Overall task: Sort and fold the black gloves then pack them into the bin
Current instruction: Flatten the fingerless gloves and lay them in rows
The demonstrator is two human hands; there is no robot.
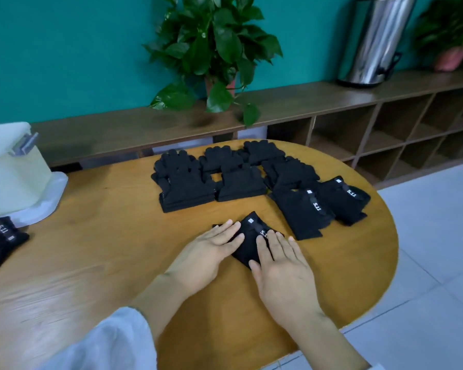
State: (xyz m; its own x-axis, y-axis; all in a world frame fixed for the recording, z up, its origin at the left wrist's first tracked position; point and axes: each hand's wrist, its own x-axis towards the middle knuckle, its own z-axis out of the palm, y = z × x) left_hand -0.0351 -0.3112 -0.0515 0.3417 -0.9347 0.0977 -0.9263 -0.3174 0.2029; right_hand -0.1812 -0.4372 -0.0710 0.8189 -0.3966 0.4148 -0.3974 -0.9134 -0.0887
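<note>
Gloves are the whole business here, and the nearest one, a folded black glove (251,240) with a white-lettered strap, lies on the wooden table (96,252) under both hands. The left hand (211,249) lies flat on its left half, fingers straight and close together, pressing rather than gripping. The right hand (281,265) lies flat on its right half, fingers straight and a little spread, tips at the strap. The glove's long axis runs from near-right to far-left, slanting between the two palms, so both hands are equally close; it looks like smoothing a fold.

Just beyond, to the right, two more labelled gloves (321,206) lie flat, overlapping. Farther back sit stacks of plain gloves (214,177) in rows. The pale bin (14,172) stands well apart at far left, probably resting on its lid, though that edge is blurred.
</note>
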